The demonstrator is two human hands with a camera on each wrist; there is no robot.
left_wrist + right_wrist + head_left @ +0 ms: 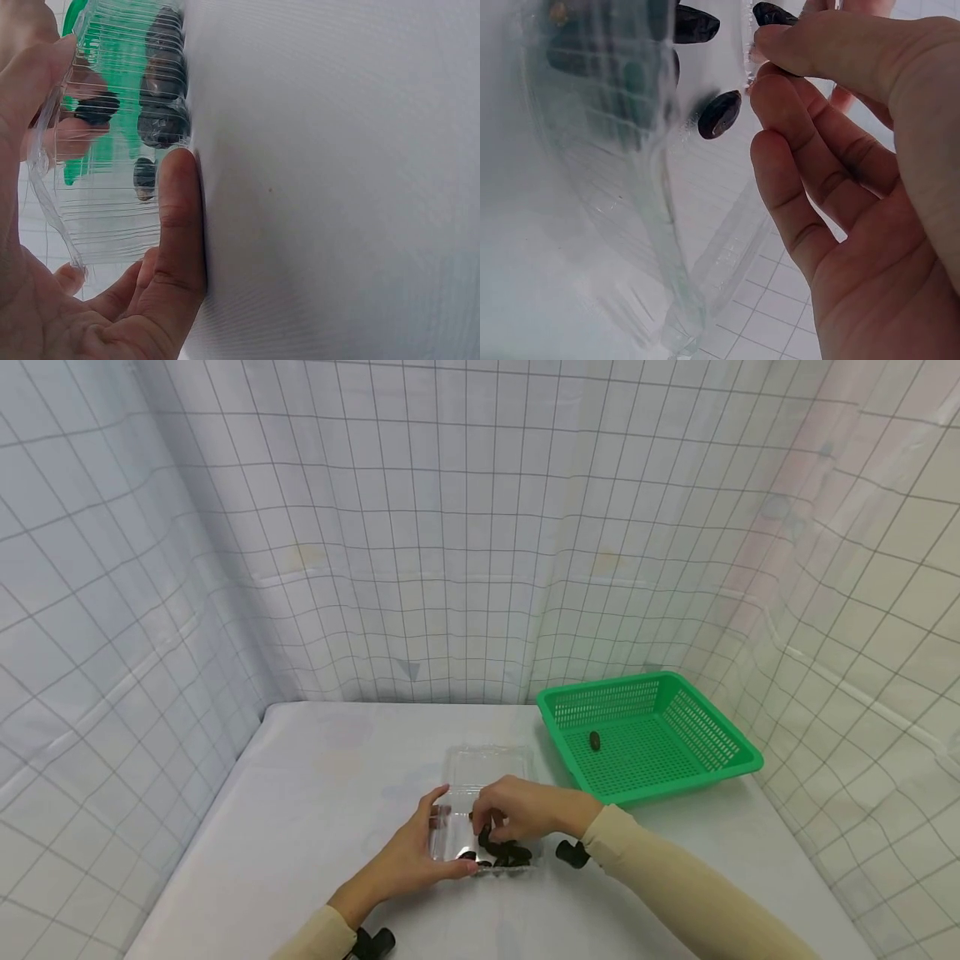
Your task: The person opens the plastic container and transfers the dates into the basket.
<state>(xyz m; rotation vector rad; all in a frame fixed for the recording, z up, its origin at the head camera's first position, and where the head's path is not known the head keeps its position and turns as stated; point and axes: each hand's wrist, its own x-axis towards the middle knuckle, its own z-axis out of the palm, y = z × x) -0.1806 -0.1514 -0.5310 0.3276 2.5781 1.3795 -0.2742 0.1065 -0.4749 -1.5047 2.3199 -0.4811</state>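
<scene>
Clear plastic forms the hinged box (455, 837) on the white table (322, 777), its lid (487, 766) folded back on the far side. At its left end the left hand (408, 857) grips it, thumb along the near edge and the other fingers around the left wall, one of them down beside the table.

Reaching in from the right, the right hand (517, 810) pinches a dark oval piece (775, 13) between thumb and finger. That piece sits right at the fingertips, one end showing past the thumb; through the box wall, the left wrist view shows it raised over the other dark pieces (513, 853). Most of these lie bunched toward the near right of the box, below the pinch, with a single piece (468, 855) near the left thumb.

Far to the right stands a green basket (678, 786), well apart from the pinch, with one dark piece (595, 741) toward its left side.
</scene>
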